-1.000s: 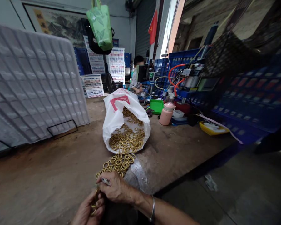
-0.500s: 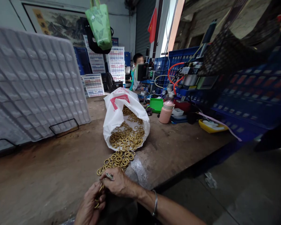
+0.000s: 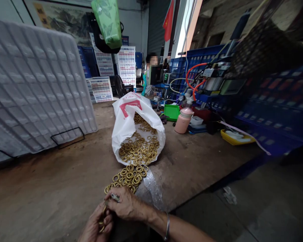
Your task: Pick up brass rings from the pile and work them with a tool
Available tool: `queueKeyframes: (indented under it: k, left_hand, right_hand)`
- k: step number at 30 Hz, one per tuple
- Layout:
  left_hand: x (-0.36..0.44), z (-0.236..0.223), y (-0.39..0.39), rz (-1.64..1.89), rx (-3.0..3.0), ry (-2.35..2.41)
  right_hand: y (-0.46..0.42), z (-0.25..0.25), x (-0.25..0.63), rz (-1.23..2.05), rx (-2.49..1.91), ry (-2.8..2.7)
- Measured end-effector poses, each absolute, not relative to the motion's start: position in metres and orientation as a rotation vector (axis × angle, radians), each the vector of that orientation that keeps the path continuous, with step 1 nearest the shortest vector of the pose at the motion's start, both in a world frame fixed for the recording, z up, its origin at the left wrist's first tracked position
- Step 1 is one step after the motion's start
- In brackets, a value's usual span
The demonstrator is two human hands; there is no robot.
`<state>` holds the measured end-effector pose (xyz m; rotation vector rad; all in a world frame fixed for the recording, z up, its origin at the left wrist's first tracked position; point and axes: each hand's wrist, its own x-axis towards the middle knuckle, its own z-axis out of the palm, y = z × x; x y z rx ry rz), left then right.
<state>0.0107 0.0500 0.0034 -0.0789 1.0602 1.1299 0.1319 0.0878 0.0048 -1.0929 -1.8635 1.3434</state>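
Near left, a few brass-coloured rings [image 3: 102, 230], exact count hidden, are pinched in one left hand [image 3: 94, 223]; probably light, stiff and slippery, they are best held by the rim. One metal tool [image 3: 115, 197] is clasped by one right hand [image 3: 126, 203]. Farther, dozens of loose rings [image 3: 130, 175] are piled on the tabletop [image 3: 53, 188] before one white bag [image 3: 120, 132].

Pale daylight glares through an opening [image 3: 183, 38] far beyond the right hand [image 3: 126, 203]; the floor [image 3: 242, 208] to that hand's right lies in dim shadow. Farther right, blue crates [image 3: 267, 111] look dark, stretched and soft.
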Motion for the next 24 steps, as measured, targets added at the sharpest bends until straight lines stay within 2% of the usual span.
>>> queueKeyframes:
  k: [24]
  left_hand:
    - [0.019,0.005,0.046,1.151,0.081,1.117]
  right_hand:
    - [0.084,-0.003,0.136,1.316,-1.044,-1.849]
